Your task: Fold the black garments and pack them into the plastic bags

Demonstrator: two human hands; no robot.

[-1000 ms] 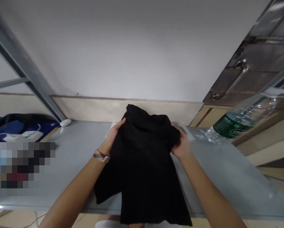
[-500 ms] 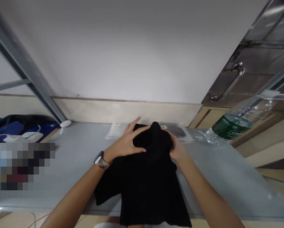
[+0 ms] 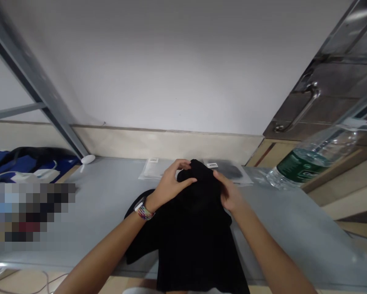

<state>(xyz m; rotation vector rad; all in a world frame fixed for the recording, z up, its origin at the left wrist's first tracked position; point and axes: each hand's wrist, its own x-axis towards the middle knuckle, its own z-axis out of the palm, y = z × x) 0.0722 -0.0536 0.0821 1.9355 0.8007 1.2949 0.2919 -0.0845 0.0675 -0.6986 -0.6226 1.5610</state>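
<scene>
- The left hand (image 3: 168,188) pinches the far end of the black garment (image 3: 195,232) from its left side, fingers curled closed on the cloth.
- The right hand (image 3: 229,195) closes on the same bunched end from the right; both grips meet at the top, neither nearer.
- The garment's long axis runs from the grips back toward the bench's (image 3: 104,192) near edge, where its lower end hangs over.
- Beyond the grips, by the far edge, lie flat clear packets (image 3: 154,168); a water bottle (image 3: 312,159) lies toward the right.
</scene>
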